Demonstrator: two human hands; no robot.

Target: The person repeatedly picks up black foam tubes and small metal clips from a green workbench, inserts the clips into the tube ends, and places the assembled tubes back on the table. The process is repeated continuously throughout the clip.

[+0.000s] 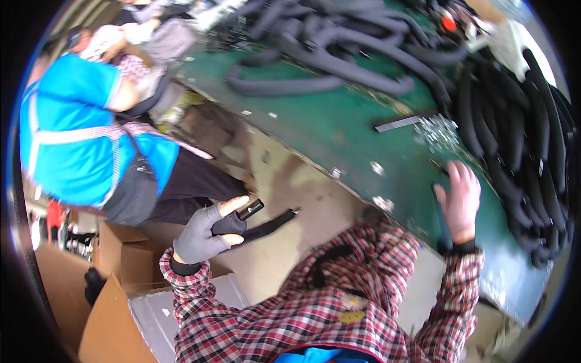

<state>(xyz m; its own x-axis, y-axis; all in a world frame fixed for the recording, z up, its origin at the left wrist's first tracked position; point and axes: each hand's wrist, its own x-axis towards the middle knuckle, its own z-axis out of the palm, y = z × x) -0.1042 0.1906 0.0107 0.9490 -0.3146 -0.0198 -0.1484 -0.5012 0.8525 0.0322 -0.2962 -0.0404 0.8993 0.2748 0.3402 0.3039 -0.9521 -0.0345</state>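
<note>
My left hand (203, 235), in a grey glove with bare fingertips, is closed around a black foam-covered tube (229, 225). A smooth black end piece (251, 209) sticks out past my fingers. From behind the hand a black strip (269, 226) with a small metal tip reaches to the right; whether it joins the tube is hidden. My right hand (462, 199), in a pale glove, is over the green table (315, 124) with thumb and fingers apart, holding nothing I can see. A thin dark object (437, 166) lies by its fingertips. Beyond it is a pile of small shiny metal pieces (437, 133).
Long dark foam tubes (339, 60) lie tangled across the table's far side. More black tubes (514, 127) are heaped at its right. A flat metal strip (400, 123) lies by the metal pieces. Cardboard boxes (127, 257) stand at my left. A person in blue (78, 133) works nearby.
</note>
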